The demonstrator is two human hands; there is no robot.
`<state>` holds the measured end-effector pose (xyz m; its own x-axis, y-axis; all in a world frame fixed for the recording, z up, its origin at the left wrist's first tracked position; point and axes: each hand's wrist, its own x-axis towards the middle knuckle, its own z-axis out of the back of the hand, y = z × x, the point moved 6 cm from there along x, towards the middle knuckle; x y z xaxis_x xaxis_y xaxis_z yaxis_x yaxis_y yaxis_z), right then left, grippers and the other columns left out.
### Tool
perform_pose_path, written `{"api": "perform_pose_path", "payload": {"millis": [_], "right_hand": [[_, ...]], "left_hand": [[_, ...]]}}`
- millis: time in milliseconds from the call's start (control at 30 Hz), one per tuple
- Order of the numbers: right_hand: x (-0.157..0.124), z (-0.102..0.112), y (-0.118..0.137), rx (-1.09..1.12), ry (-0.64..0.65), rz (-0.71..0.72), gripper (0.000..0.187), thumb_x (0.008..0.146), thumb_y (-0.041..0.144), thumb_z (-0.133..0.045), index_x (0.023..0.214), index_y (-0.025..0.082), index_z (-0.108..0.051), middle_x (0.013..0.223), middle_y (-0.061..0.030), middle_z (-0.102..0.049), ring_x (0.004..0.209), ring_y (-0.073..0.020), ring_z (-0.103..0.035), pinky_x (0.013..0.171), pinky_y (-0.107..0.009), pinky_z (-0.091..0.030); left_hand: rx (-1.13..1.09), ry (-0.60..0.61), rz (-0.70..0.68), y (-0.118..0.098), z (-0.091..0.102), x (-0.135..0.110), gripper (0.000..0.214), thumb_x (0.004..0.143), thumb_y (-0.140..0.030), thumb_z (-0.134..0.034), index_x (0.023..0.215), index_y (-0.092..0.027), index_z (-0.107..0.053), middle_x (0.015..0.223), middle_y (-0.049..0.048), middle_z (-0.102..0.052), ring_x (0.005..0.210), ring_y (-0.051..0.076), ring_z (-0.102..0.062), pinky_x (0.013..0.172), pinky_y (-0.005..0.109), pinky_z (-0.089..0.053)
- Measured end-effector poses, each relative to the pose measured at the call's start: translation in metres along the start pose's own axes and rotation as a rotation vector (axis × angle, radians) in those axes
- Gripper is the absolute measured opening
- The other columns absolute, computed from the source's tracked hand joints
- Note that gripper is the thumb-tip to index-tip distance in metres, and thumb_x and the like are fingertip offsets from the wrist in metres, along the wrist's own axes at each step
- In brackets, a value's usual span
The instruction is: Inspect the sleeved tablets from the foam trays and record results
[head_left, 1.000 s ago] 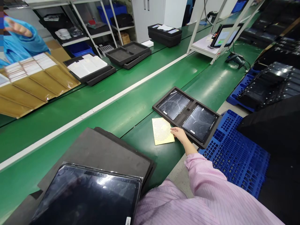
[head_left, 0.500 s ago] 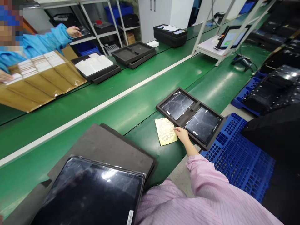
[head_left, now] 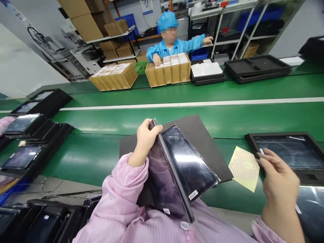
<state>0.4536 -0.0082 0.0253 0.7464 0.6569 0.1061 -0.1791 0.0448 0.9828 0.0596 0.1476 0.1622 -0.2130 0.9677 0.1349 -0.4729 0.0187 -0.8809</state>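
Note:
My left hand [head_left: 146,136] is closed round the upper edge of a dark glossy tablet-like screen [head_left: 162,182], tilted on its edge against my front. Beside it another such screen [head_left: 188,160], with a white label at its lower corner, leans or lies over a black foam board [head_left: 199,138]; their contact is partly hidden. My right hand [head_left: 278,177] has thumb and fingertips pinched together at the right edge of a pale yellow sheet [head_left: 244,168] with rows of small dots. Whatever those fingertips hold is too small to make out. Beyond them sits a black foam tray [head_left: 311,135] holding screens.
Across the green bench [head_left: 121,118] a co-worker in blue [head_left: 174,47] has one hand at a carton [head_left: 169,76] of white-edged pieces. Another carton [head_left: 113,77] stands left of it. Black trays [head_left: 258,67] are at the far right; stacked screens [head_left: 24,157] at the left.
The view has swung left. My left hand now shows, gripping a screen raised on edge, with a second screen beside it. My right hand remains at the yellow sheet's edge.

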Motion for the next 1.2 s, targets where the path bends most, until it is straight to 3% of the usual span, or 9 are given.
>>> {"api": "perform_pose_path", "payload": {"millis": [67, 167, 267, 333, 533, 700, 867, 1067, 1200], "right_hand": [[-0.029, -0.038, 0.049, 0.197, 0.268, 0.001, 0.014, 0.073, 0.034, -0.07, 0.076, 0.021, -0.065, 0.121, -0.0104, -0.062, 0.109, -0.0292, -0.06, 0.096, -0.049, -0.045], [-0.08, -0.086, 0.109, 0.292, 0.707, -0.013, 0.01, 0.078, 0.032, -0.07, 0.074, 0.023, -0.068, 0.125, -0.0082, -0.061, 0.106, -0.0256, -0.061, 0.091, -0.042, -0.049], [-0.12, -0.109, 0.141, 0.289, 1.001, -0.065, 0.01, 0.08, 0.033, -0.068, 0.074, 0.025, -0.07, 0.123, -0.005, -0.063, 0.106, -0.0236, -0.061, 0.093, -0.04, -0.048], [-0.134, -0.116, 0.148, 0.264, 1.083, -0.095, 0.011, 0.08, 0.034, -0.068, 0.073, 0.026, -0.071, 0.122, -0.0044, -0.063, 0.107, -0.0238, -0.06, 0.097, -0.042, -0.045], [-0.145, -0.123, 0.148, 0.142, 1.065, -0.096, 0.007, 0.075, 0.031, -0.07, 0.071, 0.027, -0.074, 0.12, -0.0056, -0.064, 0.107, -0.0253, -0.06, 0.101, -0.045, -0.041], [-0.149, -0.124, 0.15, 0.157, 0.985, -0.011, 0.007, 0.076, 0.026, -0.069, 0.071, 0.025, -0.074, 0.111, -0.007, -0.067, 0.097, -0.0218, -0.064, 0.089, -0.037, -0.052], [-0.15, -0.121, 0.157, 0.177, 0.885, 0.178, 0.009, 0.079, 0.021, -0.066, 0.076, 0.025, -0.074, 0.105, -0.0068, -0.069, 0.083, -0.0184, -0.068, 0.077, -0.033, -0.057], [-0.153, -0.117, 0.172, 0.119, 0.81, 0.425, 0.018, 0.084, 0.017, -0.059, 0.08, 0.026, -0.074, 0.081, -0.004, -0.072, 0.097, -0.0226, -0.067, 0.08, -0.035, -0.058], [-0.155, -0.114, 0.175, 0.095, 0.772, 0.52, 0.02, 0.085, 0.014, -0.059, 0.088, 0.027, -0.075, 0.092, -0.0041, -0.073, 0.088, -0.0189, -0.069, 0.078, -0.031, -0.058]], "left_hand": [[0.006, -0.006, -0.002, -0.002, 0.003, -0.004, 0.02, 0.056, -0.037, -0.056, 0.058, -0.022, -0.043, 0.055, -0.007, -0.036, 0.056, 0.012, -0.034, 0.056, 0.029, -0.027], [0.034, -0.023, -0.015, -0.004, 0.009, -0.007, 0.02, 0.057, -0.037, -0.057, 0.059, -0.022, -0.044, 0.056, -0.0072, -0.037, 0.056, 0.012, -0.035, 0.057, 0.029, -0.027], [0.056, -0.048, -0.019, -0.006, 0.013, -0.008, 0.02, 0.058, -0.036, -0.057, 0.059, -0.022, -0.044, 0.056, -0.0073, -0.037, 0.056, 0.012, -0.035, 0.057, 0.029, -0.028], [0.064, -0.062, -0.016, -0.007, 0.015, -0.009, 0.02, 0.059, -0.036, -0.058, 0.059, -0.022, -0.044, 0.056, -0.0073, -0.037, 0.056, 0.012, -0.036, 0.058, 0.028, -0.028], [0.07, -0.071, -0.025, -0.01, 0.018, -0.011, 0.021, 0.061, -0.034, -0.059, 0.059, -0.022, -0.042, 0.056, -0.0073, -0.039, 0.057, 0.013, -0.038, 0.058, 0.028, -0.029], [0.11, -0.059, -0.019, -0.01, 0.018, -0.01, 0.021, 0.061, -0.035, -0.059, 0.06, -0.023, -0.043, 0.056, -0.007, -0.041, 0.058, 0.014, -0.04, 0.059, 0.028, -0.03], [0.137, -0.05, -0.02, -0.011, 0.018, -0.01, 0.021, 0.061, -0.037, -0.058, 0.061, -0.023, -0.043, 0.057, -0.0063, -0.043, 0.059, 0.014, -0.041, 0.06, 0.028, -0.03], [0.132, -0.06, -0.022, -0.01, 0.018, -0.011, 0.022, 0.061, -0.039, -0.057, 0.062, -0.023, -0.043, 0.06, -0.0056, -0.045, 0.06, 0.015, -0.043, 0.061, 0.028, -0.031], [0.125, -0.062, -0.024, -0.01, 0.019, -0.012, 0.022, 0.061, -0.039, -0.058, 0.062, -0.023, -0.042, 0.06, -0.0054, -0.045, 0.061, 0.014, -0.043, 0.062, 0.028, -0.031]]}}
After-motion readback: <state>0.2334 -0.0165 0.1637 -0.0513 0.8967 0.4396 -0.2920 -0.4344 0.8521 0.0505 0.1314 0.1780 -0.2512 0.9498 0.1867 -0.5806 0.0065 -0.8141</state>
